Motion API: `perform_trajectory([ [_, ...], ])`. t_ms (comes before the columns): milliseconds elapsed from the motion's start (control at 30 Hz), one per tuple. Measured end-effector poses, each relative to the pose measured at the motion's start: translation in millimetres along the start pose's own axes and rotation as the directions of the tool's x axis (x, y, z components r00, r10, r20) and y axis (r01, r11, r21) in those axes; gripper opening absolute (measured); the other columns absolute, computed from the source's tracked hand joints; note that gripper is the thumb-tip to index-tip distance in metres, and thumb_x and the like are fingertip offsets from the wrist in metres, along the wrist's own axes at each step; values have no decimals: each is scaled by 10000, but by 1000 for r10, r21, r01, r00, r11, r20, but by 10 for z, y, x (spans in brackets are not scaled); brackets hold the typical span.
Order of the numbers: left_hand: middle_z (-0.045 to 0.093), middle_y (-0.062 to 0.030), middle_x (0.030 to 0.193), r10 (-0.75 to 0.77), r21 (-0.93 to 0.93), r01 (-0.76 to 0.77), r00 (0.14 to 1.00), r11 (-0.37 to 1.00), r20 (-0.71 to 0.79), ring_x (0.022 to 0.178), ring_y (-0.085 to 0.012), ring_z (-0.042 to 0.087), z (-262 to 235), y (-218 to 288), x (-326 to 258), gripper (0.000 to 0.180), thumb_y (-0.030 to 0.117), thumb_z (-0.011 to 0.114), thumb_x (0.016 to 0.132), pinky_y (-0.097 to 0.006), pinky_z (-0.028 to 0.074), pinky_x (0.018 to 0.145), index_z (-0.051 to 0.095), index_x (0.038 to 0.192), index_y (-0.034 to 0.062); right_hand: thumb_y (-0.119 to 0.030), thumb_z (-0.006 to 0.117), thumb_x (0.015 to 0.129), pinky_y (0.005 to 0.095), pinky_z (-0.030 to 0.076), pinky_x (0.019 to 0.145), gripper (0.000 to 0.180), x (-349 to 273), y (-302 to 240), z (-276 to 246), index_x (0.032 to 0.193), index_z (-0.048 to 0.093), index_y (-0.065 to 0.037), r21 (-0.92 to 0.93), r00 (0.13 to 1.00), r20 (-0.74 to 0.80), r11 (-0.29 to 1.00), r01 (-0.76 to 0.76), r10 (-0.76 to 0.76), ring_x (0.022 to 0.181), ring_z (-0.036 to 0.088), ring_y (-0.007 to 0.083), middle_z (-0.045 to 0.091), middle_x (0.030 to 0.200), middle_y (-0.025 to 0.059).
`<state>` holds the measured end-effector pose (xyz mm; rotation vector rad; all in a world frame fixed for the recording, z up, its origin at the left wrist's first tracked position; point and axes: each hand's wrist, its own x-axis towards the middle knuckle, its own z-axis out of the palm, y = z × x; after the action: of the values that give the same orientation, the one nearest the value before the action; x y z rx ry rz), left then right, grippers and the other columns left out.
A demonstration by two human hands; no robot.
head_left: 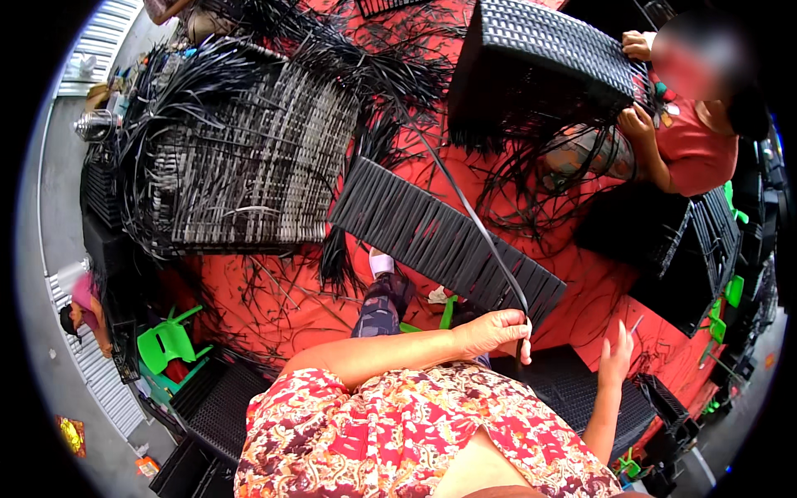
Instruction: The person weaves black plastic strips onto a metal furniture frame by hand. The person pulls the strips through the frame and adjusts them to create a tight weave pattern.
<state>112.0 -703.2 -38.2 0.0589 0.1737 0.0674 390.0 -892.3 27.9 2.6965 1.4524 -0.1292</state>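
My left hand (498,331) is closed round a long black plastic weaving strip (473,217). From my fingers the strip runs up and away to the left, over a long panel wound with flat black strips (415,226). The panel lies slantwise in front of me. My right hand (615,357) is raised to the right, apart from the strip, its fingers stretched out and spread. A thin pale sliver (637,324) shows beside its fingertips; whether the hand holds it I cannot tell. Below my left hand is a dark woven piece (560,378), partly hidden by my body.
A big half-woven grey-black piece (249,166) with loose strip ends stands at the left. Across from me, a co-worker (697,141) handles a dark woven box (556,50). Cut strips litter the red floor covering (274,290). A green plastic chair (173,340) stands at the left.
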Motion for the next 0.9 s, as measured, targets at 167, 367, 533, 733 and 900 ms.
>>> perform_trajectory([
  [167,595,-42,760,-154,376,120,986,919,61,719,-125,557,5,-224,-151,209,248,466,920,-271,451,692,536,876,55,-205,475,905,363,482,802,488,825,-2119,-152,1320,293,-24,761,718,649,226,-608,-252,991,556,263,456,1241,149],
  [367,585,-103,1035,-36,841,-210,965,498,261,975,-183,550,-626,-273,-288,276,283,494,897,-319,431,856,563,1023,47,-296,446,921,191,251,379,268,756,-2487,218,1016,506,-53,327,301,721,-76,-942,-624,423,307,42,368,595,-56],
  [533,513,-190,1138,296,-442,-389,917,808,-266,1018,-337,535,-598,392,-25,424,344,555,850,-489,438,860,420,1194,136,-182,439,920,217,370,521,178,275,-1456,98,874,551,-52,613,287,773,551,-566,-565,568,447,71,480,642,-17],
  [733,503,-36,715,491,-274,-757,609,593,-622,533,-96,443,-1556,673,569,251,280,506,893,-250,419,553,505,943,33,-233,512,842,436,457,642,198,-857,942,296,822,537,-37,441,302,876,877,-191,-375,734,563,409,590,775,212],
  [900,355,36,600,562,9,-712,547,702,-620,433,-58,314,-1439,590,607,190,231,424,936,-211,304,440,505,937,59,-161,495,799,406,457,827,232,-1597,3413,293,994,564,-57,-475,369,822,880,21,434,958,571,338,589,1034,193],
])
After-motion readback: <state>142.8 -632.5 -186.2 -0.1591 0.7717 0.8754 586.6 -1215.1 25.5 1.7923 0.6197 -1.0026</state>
